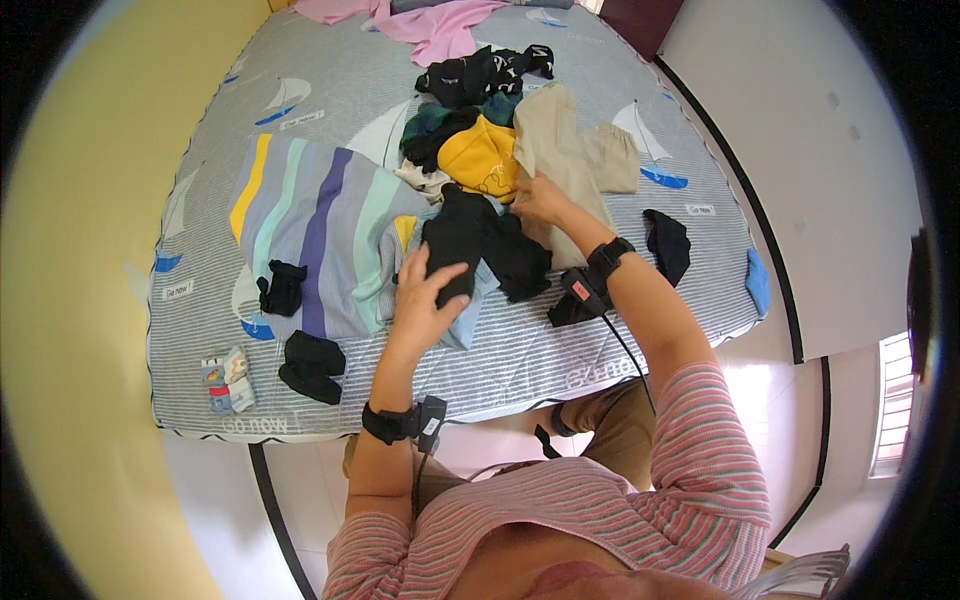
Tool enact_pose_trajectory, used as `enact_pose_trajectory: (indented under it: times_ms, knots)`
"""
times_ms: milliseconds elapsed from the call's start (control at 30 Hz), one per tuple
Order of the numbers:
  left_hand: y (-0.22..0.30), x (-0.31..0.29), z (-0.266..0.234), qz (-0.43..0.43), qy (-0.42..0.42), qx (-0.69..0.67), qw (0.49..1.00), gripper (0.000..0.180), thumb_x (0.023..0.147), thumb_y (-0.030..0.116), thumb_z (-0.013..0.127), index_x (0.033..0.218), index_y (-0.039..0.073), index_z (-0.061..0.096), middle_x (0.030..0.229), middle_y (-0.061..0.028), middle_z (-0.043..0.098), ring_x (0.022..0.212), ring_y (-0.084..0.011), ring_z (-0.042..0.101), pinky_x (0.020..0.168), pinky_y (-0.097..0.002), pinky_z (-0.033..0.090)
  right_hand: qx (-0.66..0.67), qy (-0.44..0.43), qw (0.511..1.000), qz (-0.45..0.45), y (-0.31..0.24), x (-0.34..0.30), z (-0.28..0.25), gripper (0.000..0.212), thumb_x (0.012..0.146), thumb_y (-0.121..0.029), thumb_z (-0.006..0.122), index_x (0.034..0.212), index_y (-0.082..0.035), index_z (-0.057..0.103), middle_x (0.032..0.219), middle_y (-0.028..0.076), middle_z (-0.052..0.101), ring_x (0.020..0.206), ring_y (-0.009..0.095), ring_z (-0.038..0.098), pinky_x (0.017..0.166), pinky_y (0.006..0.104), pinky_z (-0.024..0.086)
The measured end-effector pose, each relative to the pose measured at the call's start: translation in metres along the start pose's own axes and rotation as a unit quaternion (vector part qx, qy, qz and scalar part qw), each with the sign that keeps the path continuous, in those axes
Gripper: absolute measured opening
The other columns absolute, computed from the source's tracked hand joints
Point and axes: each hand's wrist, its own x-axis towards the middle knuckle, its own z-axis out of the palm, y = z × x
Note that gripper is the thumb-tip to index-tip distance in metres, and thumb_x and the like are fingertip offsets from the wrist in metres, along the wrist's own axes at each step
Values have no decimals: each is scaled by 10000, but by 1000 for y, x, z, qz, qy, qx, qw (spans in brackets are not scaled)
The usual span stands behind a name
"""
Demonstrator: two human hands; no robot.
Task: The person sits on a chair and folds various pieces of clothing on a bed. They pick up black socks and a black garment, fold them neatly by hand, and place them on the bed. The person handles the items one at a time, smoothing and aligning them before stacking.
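My left hand (425, 305) lies with its fingers spread on a folded black garment (450, 240) in the middle of the bed. Pale blue cloth (465, 325) shows beneath that garment. My right hand (543, 201) is closed, its fingertips at the border between a yellow garment (480, 152) with a dark drawstring and beige trousers (560, 150). What it pinches is too small to make out. Another crumpled black piece (515, 260) lies between my hands. Dark green and black clothing (430, 128) is bunched behind the yellow garment.
A striped cloth (330, 230) spreads at the left. Black folded bundles (312, 366) and small patterned socks (228, 380) lie near the front left. A black sock (667, 245) and a blue sock (758, 283) are at the right. Pink fabric (440, 30) lies at the far end.
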Motion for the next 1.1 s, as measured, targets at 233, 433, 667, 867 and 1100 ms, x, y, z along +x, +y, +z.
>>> enact_pose_trajectory:
  times_ms: [233,433,667,867,1100]
  knots:
    - [18,-9,9,-72,-228,225,945,1009,505,240,823,1362,302,294,1440,-217,74,1344,-382,12,926,-650,263,232,-131,963,46,29,-9,-20,617,718,-263,605,1304,-153,443,993,145,615,926,307,582,797,406,480]
    - [12,-2,27,-56,-199,243,948,1019,533,136,803,1368,337,253,1441,-207,70,1340,-385,30,900,-670,287,205,-184,958,86,55,-57,-91,581,695,-253,595,1254,-128,496,1121,134,556,989,266,550,781,433,501]
    - [-50,3,52,52,43,244,967,629,697,21,607,1267,245,460,1335,-266,330,1280,-422,247,1033,-467,254,126,-291,948,34,40,-96,-70,167,701,-194,617,813,-70,629,614,-21,526,548,90,482,475,254,409]
    - [-22,33,73,-32,2,255,966,745,671,-68,607,1296,296,428,1423,-210,176,1331,-374,116,881,-640,320,100,-306,931,174,10,-153,-81,644,750,-181,648,1337,-152,383,786,91,622,572,167,596,496,278,504]
    - [-9,43,72,-71,13,181,981,673,684,-105,565,1255,243,481,1445,-168,131,1336,-370,98,903,-669,272,128,-116,984,-32,77,-135,-13,795,705,-310,702,1353,-56,318,1311,211,418,1190,316,430,995,333,328]
